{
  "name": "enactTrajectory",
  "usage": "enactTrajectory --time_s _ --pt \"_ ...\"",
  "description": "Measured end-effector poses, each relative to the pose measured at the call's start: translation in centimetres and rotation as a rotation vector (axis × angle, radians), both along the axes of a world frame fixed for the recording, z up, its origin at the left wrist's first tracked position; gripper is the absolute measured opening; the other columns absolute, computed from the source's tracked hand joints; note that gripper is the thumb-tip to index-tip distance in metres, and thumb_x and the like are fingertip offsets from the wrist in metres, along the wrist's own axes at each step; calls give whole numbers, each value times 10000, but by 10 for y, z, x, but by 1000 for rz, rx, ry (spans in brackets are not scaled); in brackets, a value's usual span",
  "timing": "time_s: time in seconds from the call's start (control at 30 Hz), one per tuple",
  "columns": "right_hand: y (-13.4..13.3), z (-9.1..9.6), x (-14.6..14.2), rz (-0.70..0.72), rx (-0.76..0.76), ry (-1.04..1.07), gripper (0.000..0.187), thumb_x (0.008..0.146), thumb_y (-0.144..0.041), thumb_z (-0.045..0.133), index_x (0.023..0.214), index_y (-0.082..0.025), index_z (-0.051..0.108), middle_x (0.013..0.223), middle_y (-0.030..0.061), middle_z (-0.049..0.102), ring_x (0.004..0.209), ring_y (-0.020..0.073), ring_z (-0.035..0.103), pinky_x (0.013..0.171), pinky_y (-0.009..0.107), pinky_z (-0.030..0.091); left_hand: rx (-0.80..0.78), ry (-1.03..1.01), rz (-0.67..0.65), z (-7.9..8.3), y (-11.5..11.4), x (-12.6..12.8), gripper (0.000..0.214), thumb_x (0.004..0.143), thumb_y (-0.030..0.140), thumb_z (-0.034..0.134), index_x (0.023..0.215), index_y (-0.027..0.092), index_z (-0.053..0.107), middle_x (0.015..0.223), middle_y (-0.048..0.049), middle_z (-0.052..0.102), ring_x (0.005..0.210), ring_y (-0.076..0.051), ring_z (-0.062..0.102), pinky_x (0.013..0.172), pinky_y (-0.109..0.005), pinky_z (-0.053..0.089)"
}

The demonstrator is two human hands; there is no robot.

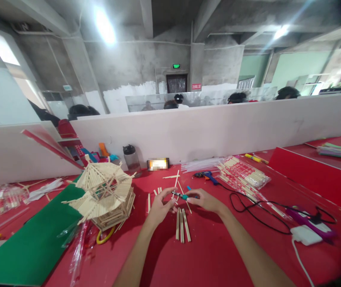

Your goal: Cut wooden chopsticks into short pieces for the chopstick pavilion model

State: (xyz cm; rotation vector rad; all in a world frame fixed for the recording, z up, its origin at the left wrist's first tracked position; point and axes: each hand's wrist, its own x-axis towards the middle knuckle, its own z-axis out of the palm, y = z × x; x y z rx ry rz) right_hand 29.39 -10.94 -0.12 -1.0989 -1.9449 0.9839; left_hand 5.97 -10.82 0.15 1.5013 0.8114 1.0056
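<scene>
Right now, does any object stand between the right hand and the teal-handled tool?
Nothing visible does: the right hand holds the teal-handled tool directly. The short sticks nearest the person lie on the red table, not between them.

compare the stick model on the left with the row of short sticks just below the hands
The stick model is assembled into a roofed, tiered structure, while the short sticks just lie side by side. The stick model stands tall; the short sticks lie flat. The stick model is far bulkier overall than the short sticks. Both share a pale wood colour.
</scene>
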Motion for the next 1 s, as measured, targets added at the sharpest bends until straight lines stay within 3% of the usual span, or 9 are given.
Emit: enactTrajectory --time_s 0.23,0.3,0.4,0.57,1.0 --pt "0 -2 -3 -40 21 -37 409 839 -461 591 1084 -156 710 1049 100 713 966 259 630 872 365 461 -28 -40 37 -9 3 3 519 797 409 665 1258 221 519 1408 -161 484 644 -122 691 614 -286 587" --pt "1 -4 -3 -67 38 -45 407 838 -456 591 1090 -157 707 1083 109 705 986 262 628 889 371 458 -6 -31 110 -15 5 4 506 799 421 657 1241 214 521 1334 -159 540 665 -134 688 621 -295 583" --pt "2 -6 -4 -95 65 -53 395 841 -435 590 1100 -158 699 1102 113 696 993 256 626 892 364 459 93 57 241 -21 8 4 382 798 447 648 1063 179 590 1085 -102 642 724 -155 666 611 -267 559" --pt "-1 -5 -11 -72 98 -56 339 840 -403 597 1057 -167 706 1022 90 703 929 233 627 835 331 468 188 191 261 -20 8 3 312 848 477 562 808 169 599 729 -14 615 625 -145 604 591 -245 497" --pt "-3 -5 -18 -70 106 -45 316 841 -376 593 1050 -168 708 999 77 702 899 218 616 799 308 453 198 220 262 -15 6 1 310 869 449 526 777 164 608 627 13 587 549 -140 566 570 -242 437"
